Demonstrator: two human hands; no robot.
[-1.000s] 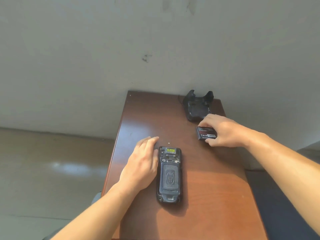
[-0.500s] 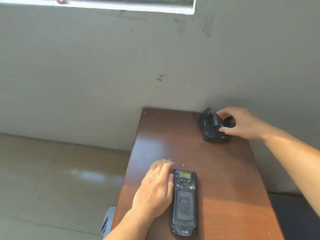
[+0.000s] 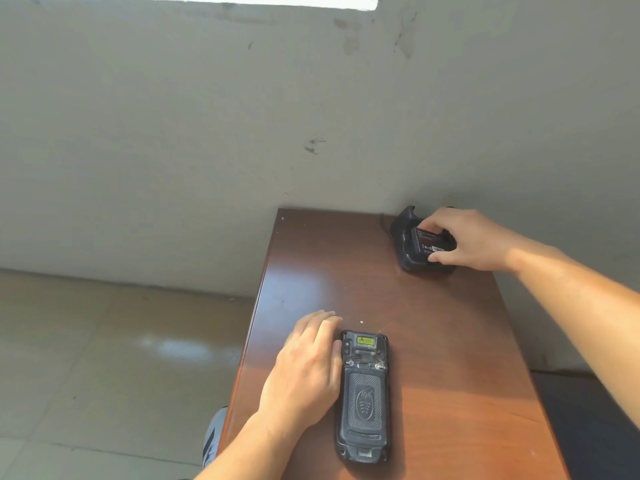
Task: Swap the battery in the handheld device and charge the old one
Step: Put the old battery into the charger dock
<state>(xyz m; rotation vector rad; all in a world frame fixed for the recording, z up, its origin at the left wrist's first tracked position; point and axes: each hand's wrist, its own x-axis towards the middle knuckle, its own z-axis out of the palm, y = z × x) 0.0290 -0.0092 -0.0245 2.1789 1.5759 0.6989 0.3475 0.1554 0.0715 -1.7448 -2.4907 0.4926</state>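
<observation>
right hand (image 3: 474, 242) grips battery (image 3: 433, 241) in charger (image 3: 412, 258) | left hand (image 3: 306, 370) beside device (image 3: 363, 396)

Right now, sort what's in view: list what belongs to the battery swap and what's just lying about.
Part of the job:
- handheld device, face down beside the left hand
- battery, gripped by the right hand
- charging cradle, battery being set into it

Just there:
- white speck on the table
- shoe on the floor

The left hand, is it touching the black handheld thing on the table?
Touching. In the head view the left hand lies flat on the table, its fingers' edge pressed along the handheld device's left side, no gap showing.
</observation>
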